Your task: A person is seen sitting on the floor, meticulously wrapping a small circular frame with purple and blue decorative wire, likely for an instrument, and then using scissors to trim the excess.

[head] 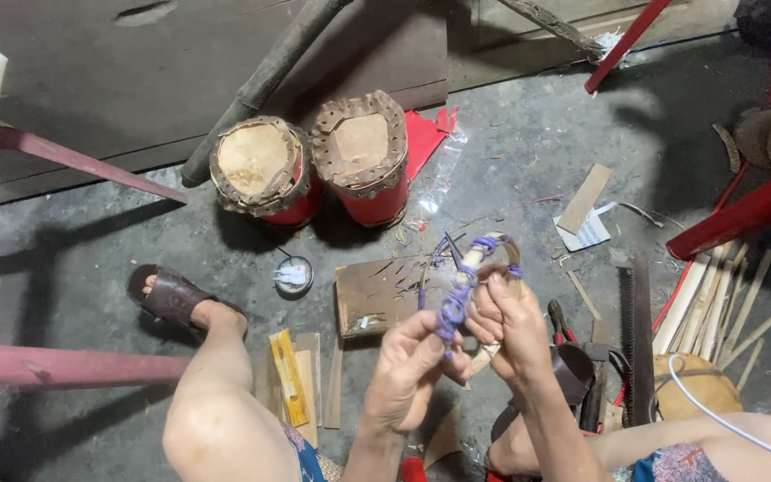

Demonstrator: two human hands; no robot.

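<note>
The bamboo hoop is a thin, pale strip bent into a small ring and partly bound with purple cord. It is held on edge above the wooden board, its long axis running from the lower left, where the hands grip it, up to the right, so its rounded top points away from the person toward the two red drums beyond the board. The cord is wound thickly along the hoop's left side and again in short bands at its top and right side; bare bamboo shows between these wraps, and loose purple ends trail off toward the board. The left hand, just nearer the person than the board, is closed narrowly, its thumb and fingertips pinching the lower end of the wrapped cord. The right hand, to the right of the board, is curled around the hoop's lower right part, fingers folded over the strip, holding it firm. Left of the board lies a small round tin, and farther left a foot in a brown sandal. Right of the board, a saw lies beside a bundle of bamboo slats on the concrete floor.
</note>
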